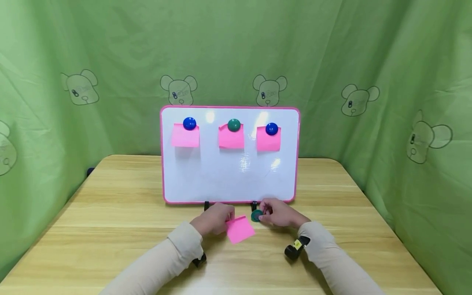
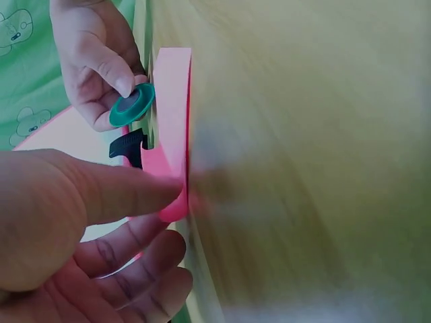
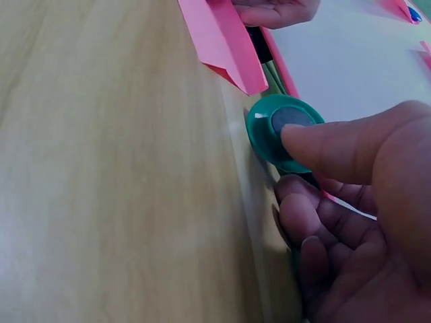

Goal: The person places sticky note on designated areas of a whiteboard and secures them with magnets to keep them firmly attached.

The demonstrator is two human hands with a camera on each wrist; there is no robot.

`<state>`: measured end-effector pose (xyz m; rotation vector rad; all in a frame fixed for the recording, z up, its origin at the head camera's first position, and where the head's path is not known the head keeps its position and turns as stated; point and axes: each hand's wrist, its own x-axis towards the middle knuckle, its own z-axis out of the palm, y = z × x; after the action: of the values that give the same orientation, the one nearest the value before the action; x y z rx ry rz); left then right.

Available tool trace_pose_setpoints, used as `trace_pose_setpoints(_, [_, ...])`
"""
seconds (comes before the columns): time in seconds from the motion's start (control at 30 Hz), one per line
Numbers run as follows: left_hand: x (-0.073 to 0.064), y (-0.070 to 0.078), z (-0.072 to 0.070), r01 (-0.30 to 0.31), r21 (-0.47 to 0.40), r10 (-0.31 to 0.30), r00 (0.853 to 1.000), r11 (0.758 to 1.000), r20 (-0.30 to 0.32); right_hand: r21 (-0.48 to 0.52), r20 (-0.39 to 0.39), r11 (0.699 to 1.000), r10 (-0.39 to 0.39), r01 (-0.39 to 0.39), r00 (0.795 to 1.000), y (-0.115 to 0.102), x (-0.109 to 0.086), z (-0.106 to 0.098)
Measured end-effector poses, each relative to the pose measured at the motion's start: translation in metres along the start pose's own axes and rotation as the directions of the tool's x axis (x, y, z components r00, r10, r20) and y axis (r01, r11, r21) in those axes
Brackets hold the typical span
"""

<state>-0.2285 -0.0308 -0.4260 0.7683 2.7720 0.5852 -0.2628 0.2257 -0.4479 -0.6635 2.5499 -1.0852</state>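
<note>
My left hand (image 1: 214,218) pinches a pink sticky note (image 1: 240,230) by its edge, thumb on one face, just over the table in front of the whiteboard. The note bends slightly in the left wrist view. To its right, my right hand (image 1: 279,213) holds a round green magnet (image 1: 256,216) between thumb and fingers. In the right wrist view the thumb lies on the dark disc at the back of the green magnet (image 3: 269,134). A small gap separates the note from the magnet.
The pink-framed whiteboard (image 1: 221,176) stands upright on black feet (image 1: 207,205). Three pink notes hang along its upper part, under a blue magnet (image 1: 189,123), a green magnet (image 1: 234,125) and another blue magnet (image 1: 271,128). A green curtain (image 1: 228,45) surrounds the wooden table (image 1: 121,192).
</note>
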Motion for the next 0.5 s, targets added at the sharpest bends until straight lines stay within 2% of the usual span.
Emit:
trace_pose_setpoints(0.2, [-0.004,-0.005,0.000,-0.035,-0.018,0.035,0.999,0.999,-0.027,0.071,0.005,0.997,0.032,-0.032,0.999,-0.003,-0.002,0.000])
trace_pose_setpoints(0.33, [-0.003,-0.010,-0.002,-0.117,-0.024,0.115,0.991,0.993,-0.073,0.111,0.001,0.993,0.044,-0.044,0.999,-0.006,-0.001,-0.001])
trace_pose_setpoints(0.43, [-0.003,-0.013,-0.005,-0.180,-0.020,0.177,0.979,0.983,-0.101,0.115,0.006,0.993,0.020,-0.021,1.000,-0.006,0.000,-0.002])
trace_pose_setpoints(0.5, [-0.003,-0.015,-0.007,-0.203,-0.030,0.199,0.974,0.979,-0.107,0.100,0.013,0.995,-0.001,0.000,1.000,-0.006,0.000,-0.002])
